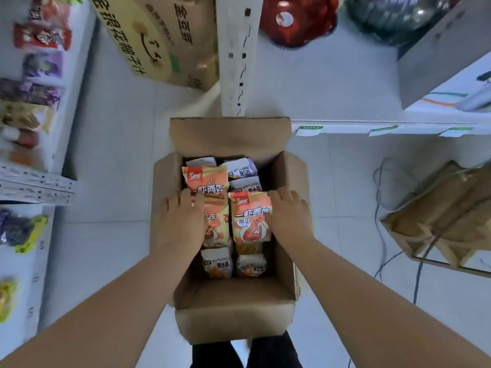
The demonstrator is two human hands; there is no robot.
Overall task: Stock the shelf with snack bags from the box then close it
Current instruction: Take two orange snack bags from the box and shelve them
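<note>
Both hands were inside the open cardboard box (233,296), apart from each other, one on each column of snack bags.

The left hand (183,224) lay over the left orange bag (216,229). Its fingertips reached the lower edge of a further orange bag (206,179) just beyond them.

The right hand (288,216) rested on the outer edge of the right orange bag (249,224), with its fingers laid across the bag's top corner. Whether either hand had closed a grip on its bag could not be established.

Beyond the fingertips stood white and purple bags (240,168). Two smaller white bags (216,264) lay nearer the wrists. All four box flaps stood open.

Well to the left of the left hand, the shelf (34,181) carried assorted snack bags, blurred.

Beyond both hands stood a white perforated upright (236,62) and a printed carton (148,35).

Well to the right of the right hand lay a dark cable (382,235) and a wooden frame (446,216) on the floor.
</note>
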